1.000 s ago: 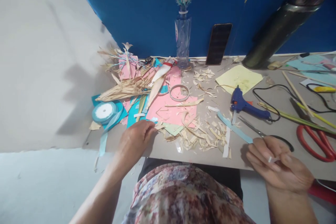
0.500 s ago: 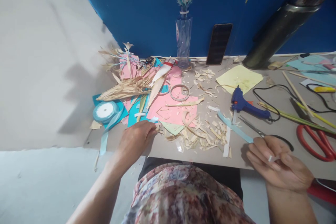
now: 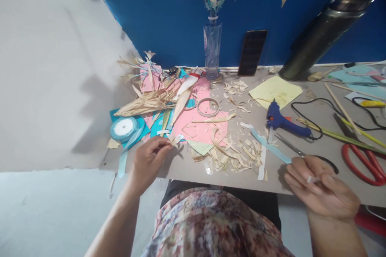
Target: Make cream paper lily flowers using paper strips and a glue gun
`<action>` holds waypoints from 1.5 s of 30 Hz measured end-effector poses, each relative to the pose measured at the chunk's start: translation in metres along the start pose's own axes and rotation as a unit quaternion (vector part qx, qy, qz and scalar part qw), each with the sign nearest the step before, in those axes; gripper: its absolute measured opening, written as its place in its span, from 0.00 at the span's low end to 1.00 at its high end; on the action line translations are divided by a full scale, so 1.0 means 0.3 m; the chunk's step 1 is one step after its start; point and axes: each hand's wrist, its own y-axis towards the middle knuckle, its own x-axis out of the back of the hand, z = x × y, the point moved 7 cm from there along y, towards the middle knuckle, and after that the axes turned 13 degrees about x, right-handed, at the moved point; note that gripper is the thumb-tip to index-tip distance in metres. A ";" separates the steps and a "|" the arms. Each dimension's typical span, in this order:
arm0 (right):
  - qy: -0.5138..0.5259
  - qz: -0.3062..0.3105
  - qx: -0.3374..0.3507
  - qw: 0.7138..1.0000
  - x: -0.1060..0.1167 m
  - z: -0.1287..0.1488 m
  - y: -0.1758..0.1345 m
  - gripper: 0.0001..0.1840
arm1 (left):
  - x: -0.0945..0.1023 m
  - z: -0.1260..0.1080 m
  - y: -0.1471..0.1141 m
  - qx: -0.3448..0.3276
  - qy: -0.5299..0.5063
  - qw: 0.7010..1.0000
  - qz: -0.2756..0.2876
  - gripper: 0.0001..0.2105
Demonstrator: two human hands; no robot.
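My left hand (image 3: 148,160) is over the table's near edge and pinches a small pale piece of dried leaf (image 3: 175,139) between its fingertips, lifted just off the surface. A heap of pale leaf scraps (image 3: 238,153) lies to its right, on and beside pink paper (image 3: 199,122). My right hand (image 3: 322,188) hovers at the near right edge with thumb and fingers closed on a small clear strip (image 3: 313,179). A light blue ribbon strip (image 3: 269,147) lies just beyond that hand.
A blue glue gun (image 3: 282,121), small scissors (image 3: 301,153) and red scissors (image 3: 366,163) lie on the right. A ribbon spool (image 3: 123,128) sits at the left, a tape ring (image 3: 208,107) on the pink paper. A vase (image 3: 212,50), a phone (image 3: 251,52) and a dark tube (image 3: 325,32) stand at the blue wall.
My left hand has drawn back a little from the scrap pile and now holds a small leaf piece lifted off the table. My right hand has stayed where it was.
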 end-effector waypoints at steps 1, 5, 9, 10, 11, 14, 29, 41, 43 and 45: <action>-0.001 0.000 -0.002 1.000 -0.005 0.004 -0.002 0.20 | 0.009 -0.010 -0.004 0.006 -0.029 1.000 -0.005 0.07; -0.025 0.016 0.005 1.000 -0.051 0.027 0.004 0.20 | -0.013 -0.080 -0.015 -0.008 -0.131 0.991 0.010 0.07; -0.061 0.010 0.028 0.998 -0.134 0.030 0.052 0.18 | -0.051 -0.183 -0.019 -0.062 -0.238 0.969 0.018 0.09; -0.063 0.000 0.030 0.998 -0.155 0.025 0.068 0.17 | -0.061 -0.206 -0.020 -0.067 -0.270 0.960 0.027 0.10; -0.062 -0.011 0.033 0.997 -0.177 0.020 0.084 0.17 | -0.073 -0.226 -0.022 -0.062 -0.303 0.950 0.043 0.10; -0.063 -0.036 0.045 0.996 -0.238 0.012 0.121 0.16 | -0.123 -0.253 -0.028 0.009 -0.418 0.900 0.120 0.11; -0.055 -0.028 0.091 0.994 -0.446 0.002 0.145 0.16 | -0.203 -0.292 -0.056 0.101 -0.668 0.681 0.282 0.14; -0.024 -0.035 0.066 0.997 -0.476 -0.057 0.172 0.12 | -0.203 -0.392 -0.044 -0.011 -0.448 0.870 0.207 0.08; -0.020 -0.030 0.074 0.997 -0.475 -0.049 0.170 0.12 | -0.194 -0.410 -0.046 -0.035 -0.419 0.889 0.183 0.06; -0.017 -0.013 0.085 0.996 -0.478 -0.041 0.169 0.12 | -0.197 -0.419 -0.048 -0.041 -0.398 0.899 0.178 0.06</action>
